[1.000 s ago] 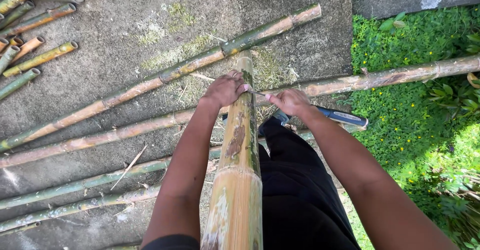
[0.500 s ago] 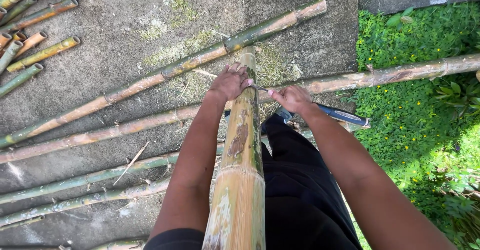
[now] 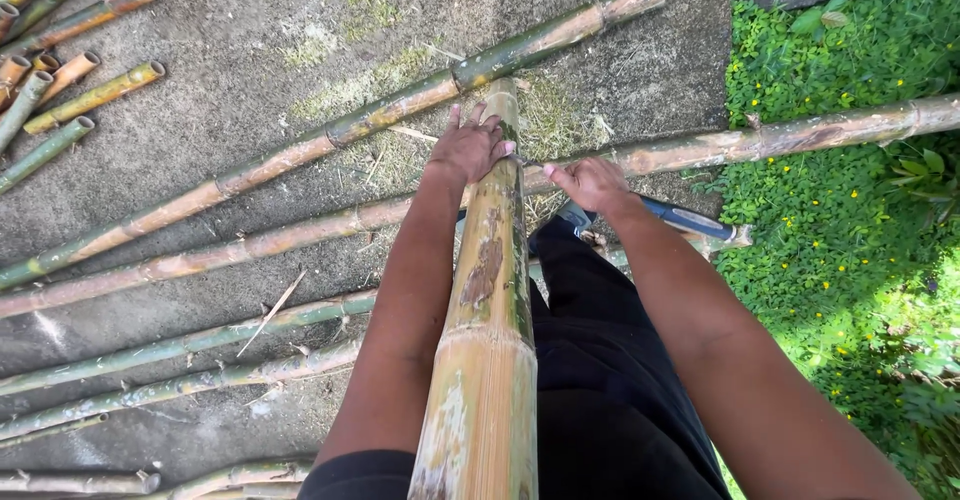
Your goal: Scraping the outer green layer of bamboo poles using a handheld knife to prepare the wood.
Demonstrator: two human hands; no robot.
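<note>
A grey concrete yard (image 3: 200,150) fills most of the view, with a patch of green plants and small yellow flowers (image 3: 850,220) on the right. Long bamboo poles (image 3: 330,140) lie slanting across the concrete, and a heap of short cut pieces (image 3: 70,80) sits at the far left corner. Dry shavings (image 3: 560,125) are scattered near the middle.

A thick bamboo stem (image 3: 485,320) stands nearly upright in the centre, running from the near edge up toward the far side, its skin mottled yellow, green and brown. The left hand (image 3: 470,145) lies over the stem's far end, fingers spread and pressed against it. The right hand (image 3: 590,185) is just right of the stem, closed around the grip of a tool with a blue handle (image 3: 690,222) that points right; its working end is hidden. Black trousers (image 3: 600,360) show between the arms.
</note>
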